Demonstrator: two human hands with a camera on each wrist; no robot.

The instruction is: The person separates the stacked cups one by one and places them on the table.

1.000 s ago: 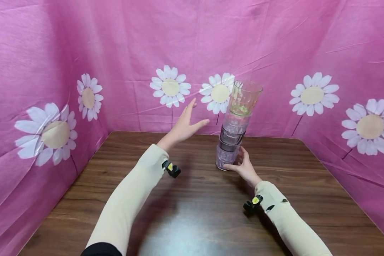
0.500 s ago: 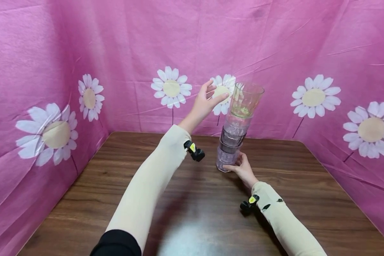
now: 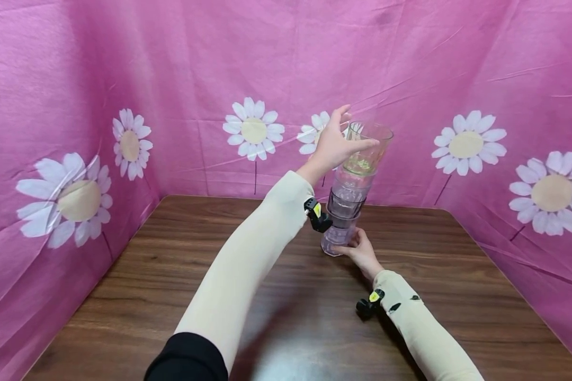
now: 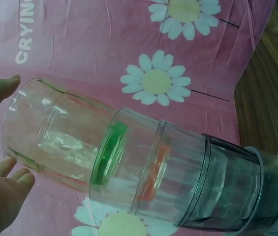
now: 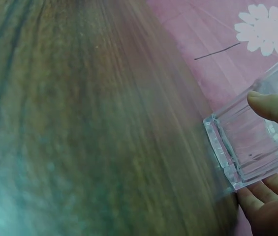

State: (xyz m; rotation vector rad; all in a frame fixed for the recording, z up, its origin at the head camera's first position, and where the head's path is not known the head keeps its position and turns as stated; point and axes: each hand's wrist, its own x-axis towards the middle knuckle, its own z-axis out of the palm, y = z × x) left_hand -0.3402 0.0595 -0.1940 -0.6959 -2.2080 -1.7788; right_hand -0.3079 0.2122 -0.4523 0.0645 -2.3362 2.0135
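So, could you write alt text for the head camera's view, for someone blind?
A person's right hand grips the bottom cup in a tall stack of see-through cups, while the left hand is raised close to the top cup. A brown wood-grain table lies below; behind hangs a pink cloth with white daisies.

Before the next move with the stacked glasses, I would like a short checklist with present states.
Right grip holds the bottom glass: ok.
Bottom glass rests on the table: ok.
Top glass seated inside the glass beneath it: ok.
Left grip closed around the top glass: not ok, spread open.
Left grip touching the top glass: cannot tell.
Stack vertical: cannot tell; it appears leaning in the head view.
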